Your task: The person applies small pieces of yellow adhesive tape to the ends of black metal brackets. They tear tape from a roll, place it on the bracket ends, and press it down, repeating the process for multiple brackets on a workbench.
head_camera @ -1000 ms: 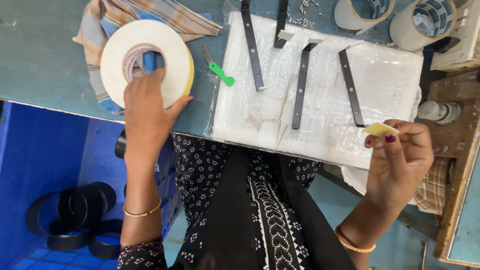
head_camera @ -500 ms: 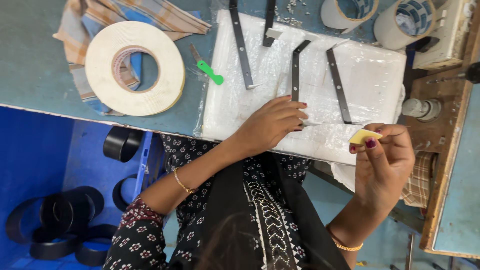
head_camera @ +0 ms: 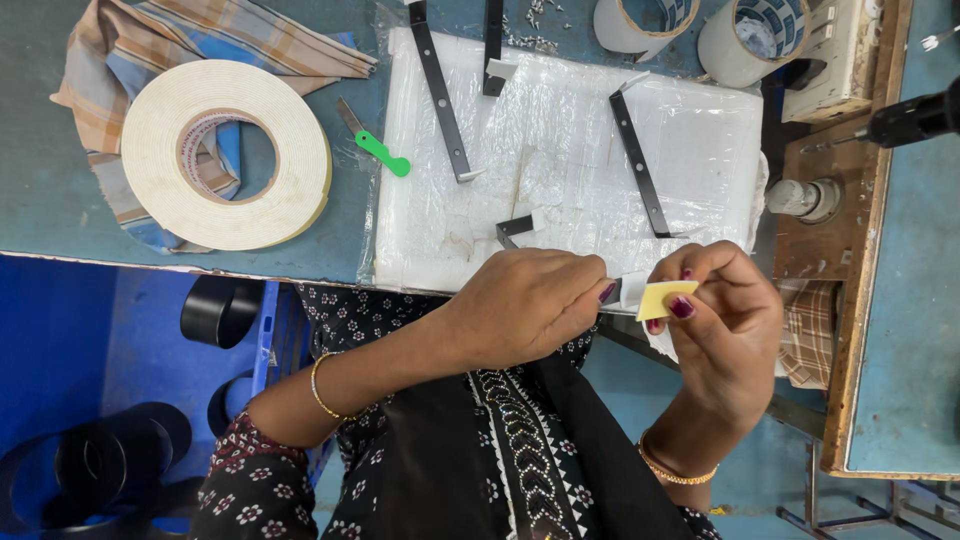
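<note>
Two hands meet at the near edge of the white pad (head_camera: 600, 170). The left hand (head_camera: 525, 305) is curled over, its fingers drawn together around a black bracket (head_camera: 515, 229), of which only a bent end shows above the knuckles and a tip with a white patch shows at the fingertips. The right hand (head_camera: 720, 325) is closed in a pinch — thumb and forefinger clamped on a small yellow tab (head_camera: 665, 297), which touches that white-patched tip. Both hands hang just past the table (head_camera: 60, 190) edge, over the person's dark patterned clothing. On the pad lie three more black brackets: a long one (head_camera: 438, 90) at the left, a short one (head_camera: 492, 45) beside it, and another (head_camera: 637, 160) toward the right, all apart from the hands. Left of the pad sit a green-handled cutter (head_camera: 375, 150) and a large white tape roll (head_camera: 225, 155), which rests on a checked cloth (head_camera: 200, 45). At the far edge stand two tape rolls (head_camera: 745, 40) on end; what their hollow cores hold cannot be told. A drill (head_camera: 915, 118) pokes in from the right above a wooden block (head_camera: 830, 200). Below the table, a blue crate (head_camera: 100, 440) holds several black tape rolls (head_camera: 120, 460).
</note>
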Tool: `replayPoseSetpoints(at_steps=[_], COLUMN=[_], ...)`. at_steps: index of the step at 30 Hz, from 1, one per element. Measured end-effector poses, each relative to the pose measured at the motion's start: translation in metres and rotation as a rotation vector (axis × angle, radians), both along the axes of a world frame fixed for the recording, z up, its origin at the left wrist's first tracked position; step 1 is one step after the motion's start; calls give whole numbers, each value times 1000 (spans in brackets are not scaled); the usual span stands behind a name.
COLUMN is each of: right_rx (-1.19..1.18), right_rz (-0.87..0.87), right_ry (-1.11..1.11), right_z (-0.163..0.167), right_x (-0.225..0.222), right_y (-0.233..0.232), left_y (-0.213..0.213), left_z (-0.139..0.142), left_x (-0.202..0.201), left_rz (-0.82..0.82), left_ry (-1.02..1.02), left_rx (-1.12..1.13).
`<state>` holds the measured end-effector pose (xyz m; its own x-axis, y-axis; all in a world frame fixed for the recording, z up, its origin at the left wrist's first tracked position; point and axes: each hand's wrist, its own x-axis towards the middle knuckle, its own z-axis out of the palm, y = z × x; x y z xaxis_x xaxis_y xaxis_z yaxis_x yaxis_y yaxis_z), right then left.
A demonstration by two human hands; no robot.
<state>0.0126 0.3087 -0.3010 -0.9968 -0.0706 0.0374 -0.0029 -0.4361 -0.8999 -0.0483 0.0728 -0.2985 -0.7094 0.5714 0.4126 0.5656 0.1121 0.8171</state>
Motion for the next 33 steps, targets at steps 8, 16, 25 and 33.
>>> replayPoseSetpoints(at_steps=[8, 16, 25, 33], right_rx=[103, 622, 784, 645], right_rz=[-42, -531, -522, -324], right_ry=[-27, 140, 115, 2], right_z=[5, 31, 26, 17], right_x=[-5, -2, 12, 9], right_y=[-12, -56, -52, -29], left_y=[2, 5, 19, 20], left_z=[-2, -3, -9, -18], left_x=[1, 0, 0, -12], left_rz=[-24, 17, 55, 50], left_ry=[8, 177, 283, 408], left_rx=[-17, 12, 10, -5])
